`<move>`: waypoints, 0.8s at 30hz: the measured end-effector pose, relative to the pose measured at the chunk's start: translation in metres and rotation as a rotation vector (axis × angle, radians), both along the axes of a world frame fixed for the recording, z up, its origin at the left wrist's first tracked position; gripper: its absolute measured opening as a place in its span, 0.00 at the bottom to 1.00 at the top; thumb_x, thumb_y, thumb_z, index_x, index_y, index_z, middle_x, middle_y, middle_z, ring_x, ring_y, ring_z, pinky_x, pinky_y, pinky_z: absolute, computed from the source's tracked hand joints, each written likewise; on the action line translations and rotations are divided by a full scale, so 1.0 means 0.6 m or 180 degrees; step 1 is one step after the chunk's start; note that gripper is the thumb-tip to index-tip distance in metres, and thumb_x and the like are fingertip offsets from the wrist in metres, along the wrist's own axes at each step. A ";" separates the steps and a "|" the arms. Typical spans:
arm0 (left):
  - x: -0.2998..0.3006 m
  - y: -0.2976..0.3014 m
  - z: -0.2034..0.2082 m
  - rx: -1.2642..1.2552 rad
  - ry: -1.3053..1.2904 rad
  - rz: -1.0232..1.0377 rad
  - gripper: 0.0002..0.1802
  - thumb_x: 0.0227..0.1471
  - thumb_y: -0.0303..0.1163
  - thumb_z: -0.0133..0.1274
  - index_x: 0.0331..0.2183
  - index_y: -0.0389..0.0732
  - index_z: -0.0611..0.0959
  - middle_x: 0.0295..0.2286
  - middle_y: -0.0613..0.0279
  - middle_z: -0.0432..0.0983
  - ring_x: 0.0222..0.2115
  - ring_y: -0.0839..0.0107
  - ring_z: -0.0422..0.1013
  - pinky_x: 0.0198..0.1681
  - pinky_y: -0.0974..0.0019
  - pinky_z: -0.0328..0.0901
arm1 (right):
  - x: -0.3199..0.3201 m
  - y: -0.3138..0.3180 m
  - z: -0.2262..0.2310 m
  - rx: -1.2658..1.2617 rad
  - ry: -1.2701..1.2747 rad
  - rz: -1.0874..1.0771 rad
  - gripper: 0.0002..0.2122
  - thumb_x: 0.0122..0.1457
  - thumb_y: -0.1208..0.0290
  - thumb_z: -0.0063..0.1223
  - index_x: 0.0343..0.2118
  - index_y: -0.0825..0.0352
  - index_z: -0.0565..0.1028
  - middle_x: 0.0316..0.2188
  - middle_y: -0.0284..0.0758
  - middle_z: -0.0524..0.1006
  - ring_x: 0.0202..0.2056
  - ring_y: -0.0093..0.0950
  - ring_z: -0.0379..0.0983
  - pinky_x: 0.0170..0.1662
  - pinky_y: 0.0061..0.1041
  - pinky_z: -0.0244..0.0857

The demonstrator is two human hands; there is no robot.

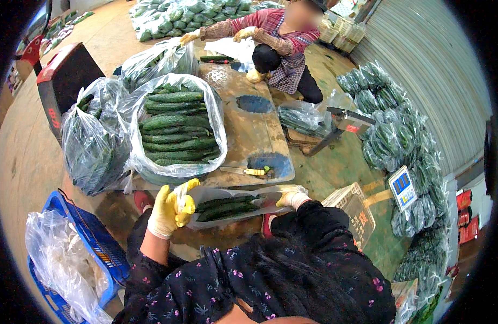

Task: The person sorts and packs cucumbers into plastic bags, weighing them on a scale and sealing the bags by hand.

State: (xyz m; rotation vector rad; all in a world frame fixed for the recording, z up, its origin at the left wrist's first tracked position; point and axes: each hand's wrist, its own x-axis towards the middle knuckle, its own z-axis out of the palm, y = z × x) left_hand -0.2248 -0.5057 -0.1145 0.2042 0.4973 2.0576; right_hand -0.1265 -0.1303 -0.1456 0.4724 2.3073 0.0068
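Observation:
A clear plastic bag [232, 220] with dark green cucumbers [227, 208] inside is stretched between my two hands, low in front of me. My left hand [176, 208], in a yellow-and-white work glove, is closed at the bag's left end with its fingers curled. At the other end, my gloved right hand [293, 197] grips the plastic; part of its fingers is hidden. Just beyond my left hand stands a large plastic-lined container [223, 146] filled with rows of cucumbers [176, 129]. On the worktable [235, 146] lies a yellow-handled knife [254, 172].
Filled bags [95, 143] stand left of the container. A blue crate [92, 227] holds loose plastic bags. Across the table, a co-worker [281, 46] crouches, gloved hands by another bag [160, 62]. A scale display [402, 189] and crate [354, 213] are right; bagged cucumbers [392, 140] line the shutter.

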 end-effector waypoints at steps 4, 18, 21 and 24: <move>-0.004 0.026 -0.037 -0.0814 -0.0026 -0.0266 0.32 0.54 0.55 0.39 0.50 0.39 0.65 0.22 0.48 0.75 0.12 0.69 0.68 0.13 0.73 0.64 | 0.003 -0.001 -0.033 -0.0674 0.0040 0.0367 0.30 0.34 0.54 0.60 0.46 0.59 0.72 0.43 0.41 0.74 0.46 0.38 0.69 0.47 0.32 0.63; -0.014 0.045 -0.042 -0.0714 -0.0078 -0.0187 0.36 0.54 0.55 0.41 0.52 0.36 0.61 0.24 0.51 0.77 0.14 0.71 0.72 0.14 0.74 0.67 | -0.019 0.007 -0.068 -0.0897 0.0357 0.0268 0.39 0.35 0.53 0.60 0.54 0.66 0.64 0.52 0.44 0.66 0.53 0.38 0.63 0.55 0.30 0.56; -0.014 0.043 -0.039 -0.0736 -0.0079 -0.0183 0.34 0.53 0.54 0.42 0.51 0.36 0.63 0.23 0.50 0.76 0.14 0.70 0.70 0.15 0.72 0.67 | -0.022 0.000 -0.062 -0.0969 0.0283 0.0216 0.39 0.35 0.54 0.60 0.54 0.66 0.64 0.52 0.45 0.67 0.53 0.38 0.63 0.54 0.30 0.57; -0.017 0.045 -0.038 -0.0749 -0.0069 -0.0229 0.33 0.54 0.53 0.42 0.50 0.36 0.65 0.22 0.50 0.76 0.14 0.69 0.70 0.16 0.71 0.67 | -0.015 0.008 -0.080 -0.0985 0.0447 0.0270 0.38 0.36 0.54 0.60 0.53 0.66 0.65 0.51 0.45 0.67 0.52 0.38 0.63 0.54 0.30 0.57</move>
